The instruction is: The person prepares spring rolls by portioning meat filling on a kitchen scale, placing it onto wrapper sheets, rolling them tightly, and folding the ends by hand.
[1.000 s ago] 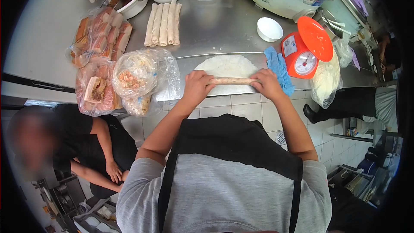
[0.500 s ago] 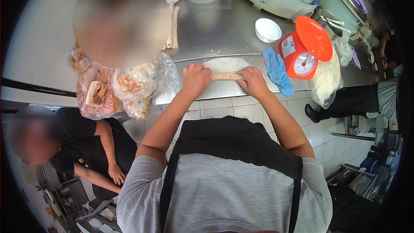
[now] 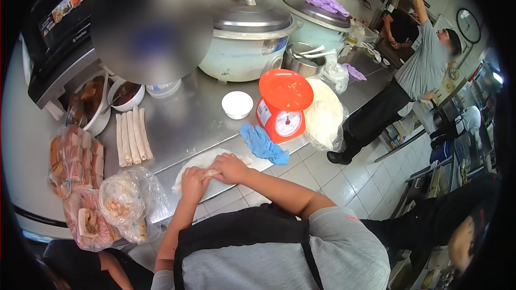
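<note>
A pale filled roll in a thin white wrapper (image 3: 211, 173) lies at the counter's front edge, between my two hands. My left hand (image 3: 193, 183) is closed around its left part. Close beside it, my right hand (image 3: 230, 168) curls its fingers over the roll from the other side. Part of the flat wrapper sheet (image 3: 201, 159) shows beyond my hands. Much of the roll is hidden under my fingers. Several finished-looking pale rolls (image 3: 133, 137) lie side by side at the left. Nearer me sits a plastic bag with a pinkish chopped filling (image 3: 121, 204).
A blue cloth (image 3: 263, 144), a red scale (image 3: 286, 121) and a white bowl (image 3: 237, 105) stand to the right. Behind are large lidded cookers (image 3: 247, 48). Bagged meat (image 3: 78, 164) is at left. A co-worker (image 3: 424, 59) reaches up at the right; another sits lower left.
The view has swung to the right, showing more of the cookers and kitchen. My hands have come closer together on the roll, from its two ends towards its middle.
</note>
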Action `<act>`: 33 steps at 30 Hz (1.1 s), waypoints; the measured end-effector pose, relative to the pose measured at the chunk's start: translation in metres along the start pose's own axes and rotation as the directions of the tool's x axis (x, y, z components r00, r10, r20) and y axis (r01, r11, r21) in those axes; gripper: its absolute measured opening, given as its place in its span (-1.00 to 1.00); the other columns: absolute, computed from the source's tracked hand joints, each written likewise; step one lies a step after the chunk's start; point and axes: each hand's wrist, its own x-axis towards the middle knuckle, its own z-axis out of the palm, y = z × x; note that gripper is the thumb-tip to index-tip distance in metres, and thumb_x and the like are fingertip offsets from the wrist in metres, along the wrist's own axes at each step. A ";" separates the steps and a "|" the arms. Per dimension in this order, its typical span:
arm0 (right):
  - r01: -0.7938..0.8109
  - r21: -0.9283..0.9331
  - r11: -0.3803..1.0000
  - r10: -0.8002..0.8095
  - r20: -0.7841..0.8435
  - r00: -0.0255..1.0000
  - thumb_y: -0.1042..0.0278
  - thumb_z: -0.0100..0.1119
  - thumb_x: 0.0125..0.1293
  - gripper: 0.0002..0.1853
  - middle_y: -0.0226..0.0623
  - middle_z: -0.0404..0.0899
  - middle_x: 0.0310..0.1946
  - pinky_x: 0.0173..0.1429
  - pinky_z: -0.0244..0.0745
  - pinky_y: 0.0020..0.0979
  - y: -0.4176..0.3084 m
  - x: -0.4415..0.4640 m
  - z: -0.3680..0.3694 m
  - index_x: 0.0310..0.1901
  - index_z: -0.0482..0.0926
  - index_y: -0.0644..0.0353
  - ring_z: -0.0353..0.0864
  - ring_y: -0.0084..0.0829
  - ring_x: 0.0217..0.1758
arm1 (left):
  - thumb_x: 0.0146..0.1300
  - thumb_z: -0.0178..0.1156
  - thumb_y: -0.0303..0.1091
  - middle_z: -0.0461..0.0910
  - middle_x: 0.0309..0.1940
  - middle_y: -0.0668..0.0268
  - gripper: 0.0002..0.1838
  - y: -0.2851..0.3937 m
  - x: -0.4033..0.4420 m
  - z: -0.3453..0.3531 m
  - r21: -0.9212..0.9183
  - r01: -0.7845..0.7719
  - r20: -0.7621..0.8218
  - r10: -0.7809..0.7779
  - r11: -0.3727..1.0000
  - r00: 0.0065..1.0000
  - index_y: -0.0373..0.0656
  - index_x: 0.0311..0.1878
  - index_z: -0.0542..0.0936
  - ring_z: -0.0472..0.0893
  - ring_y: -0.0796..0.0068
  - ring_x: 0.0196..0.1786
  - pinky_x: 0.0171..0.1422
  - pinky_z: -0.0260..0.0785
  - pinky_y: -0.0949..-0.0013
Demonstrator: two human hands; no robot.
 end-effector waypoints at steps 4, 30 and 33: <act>0.012 -0.035 0.999 -0.011 0.022 1.000 0.16 0.23 0.01 -0.74 -0.37 0.46 -0.26 -0.02 0.29 -0.21 0.002 -0.004 -0.004 -0.23 0.55 -0.02 0.40 -0.25 -0.08 | -0.16 0.33 -0.32 0.50 -0.41 0.28 -0.77 -0.001 -0.001 -0.001 -0.026 0.043 0.015 -0.042 0.999 0.999 -0.10 -0.36 0.61 0.46 0.22 -0.23 -0.12 0.26 0.21; -0.033 -0.062 0.998 0.039 0.112 0.993 0.16 0.27 -0.01 -0.70 -0.35 0.47 -0.23 0.02 0.25 -0.22 0.003 0.002 -0.008 -0.20 0.56 0.00 0.40 -0.26 -0.03 | -0.14 0.33 -0.29 0.52 -0.39 0.30 -0.77 0.001 -0.004 -0.009 -0.027 0.098 -0.004 -0.098 0.995 0.995 -0.08 -0.34 0.61 0.46 0.23 -0.21 -0.09 0.22 0.21; -0.072 -0.082 0.994 0.082 0.122 0.989 0.16 0.27 -0.02 -0.70 -0.36 0.48 -0.22 0.02 0.25 -0.23 0.013 -0.006 -0.025 -0.21 0.57 0.00 0.40 -0.27 -0.04 | -0.12 0.32 -0.29 0.53 -0.36 0.27 -0.77 -0.002 -0.009 -0.018 0.007 0.130 -0.013 -0.130 0.991 0.991 -0.11 -0.34 0.59 0.47 0.20 -0.21 -0.07 0.21 0.19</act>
